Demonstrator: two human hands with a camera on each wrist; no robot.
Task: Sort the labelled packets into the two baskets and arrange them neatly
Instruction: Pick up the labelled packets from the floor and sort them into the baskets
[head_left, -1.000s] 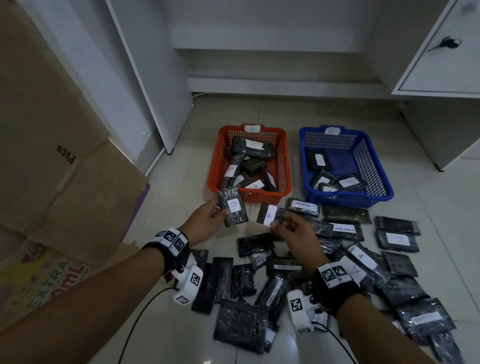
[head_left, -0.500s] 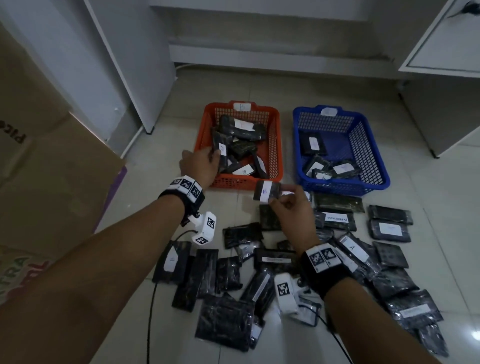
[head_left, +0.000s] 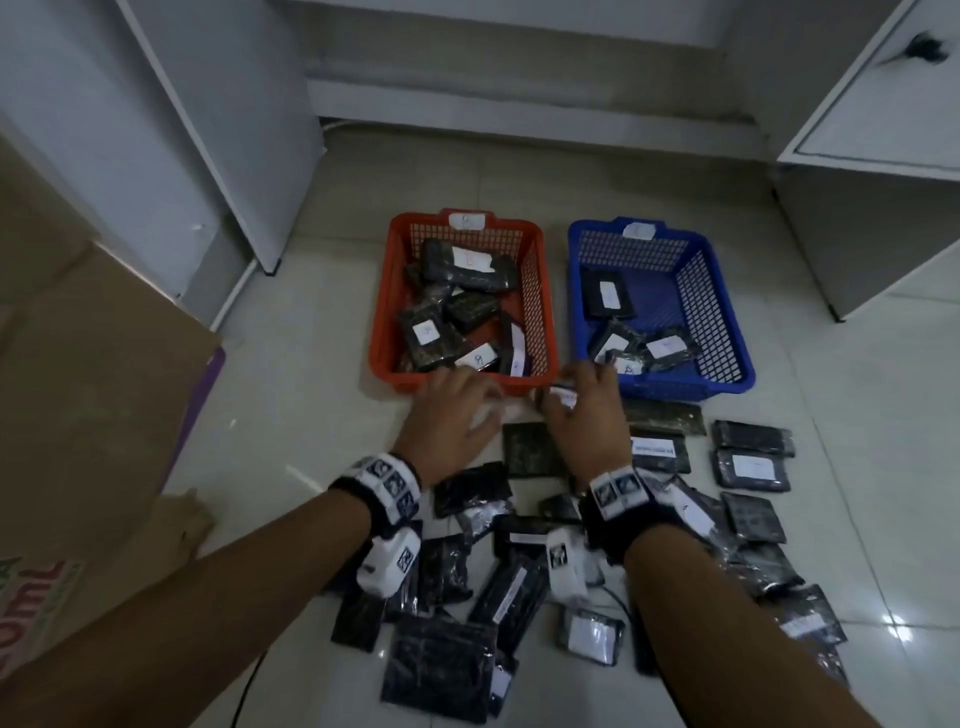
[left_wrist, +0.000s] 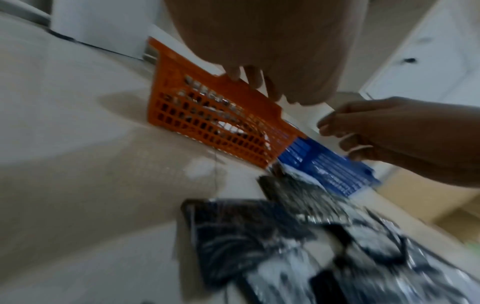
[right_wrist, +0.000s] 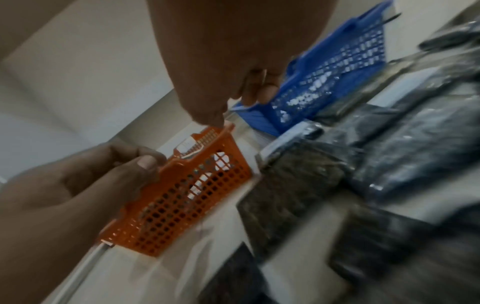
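Head view shows the right hand (head_left: 584, 415) pinching a labelled packet (head_left: 562, 398) between the red basket (head_left: 382, 358) and blue basket (head_left: 727, 379); the left hand (head_left: 452, 415) hangs empty, fingers spread. She should read the label first, then lay it flat, label up.

A packet (head_left: 626, 368) at the near wall of the blue basket (head_left: 727, 385) bears a white label with a handwritten "A". Lower right of centre, another packet (head_left: 688, 512) shows a label reading "A". Large red letters on the cardboard (head_left: 39, 592) at lower left are cut off; other labels are too blurred to read
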